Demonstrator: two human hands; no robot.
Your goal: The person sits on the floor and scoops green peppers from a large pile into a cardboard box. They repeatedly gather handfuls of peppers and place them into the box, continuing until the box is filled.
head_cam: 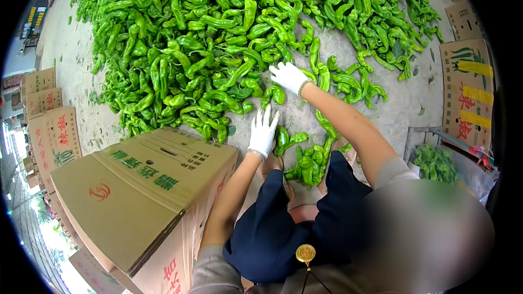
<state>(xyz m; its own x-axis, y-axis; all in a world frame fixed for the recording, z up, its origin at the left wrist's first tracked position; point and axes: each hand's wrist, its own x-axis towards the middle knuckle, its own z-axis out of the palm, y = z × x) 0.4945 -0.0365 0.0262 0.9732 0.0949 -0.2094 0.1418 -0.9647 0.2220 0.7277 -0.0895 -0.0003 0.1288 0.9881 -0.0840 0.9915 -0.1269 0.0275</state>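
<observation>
A large pile of long green peppers (184,49) spreads over the concrete floor in front of me. My left hand (262,132), in a white glove, hovers at the pile's near edge, fingers apart and nothing visible in it. A curled green pepper (273,94) lies just beyond its fingertips. Farther out, my right hand (289,76), gloved too, reaches across with its fingers spread next to the pile; what lies beneath its palm is hidden. Beside that wrist are several loose peppers (351,83). Between my feet sits a smaller heap of peppers (310,163).
A large cardboard box (135,183) stands close on my left, with more cartons (55,139) behind it. At right are a carton with yellow tape (466,90) and a plastic-lined container of green peppers (435,165). A blurred patch covers the lower right.
</observation>
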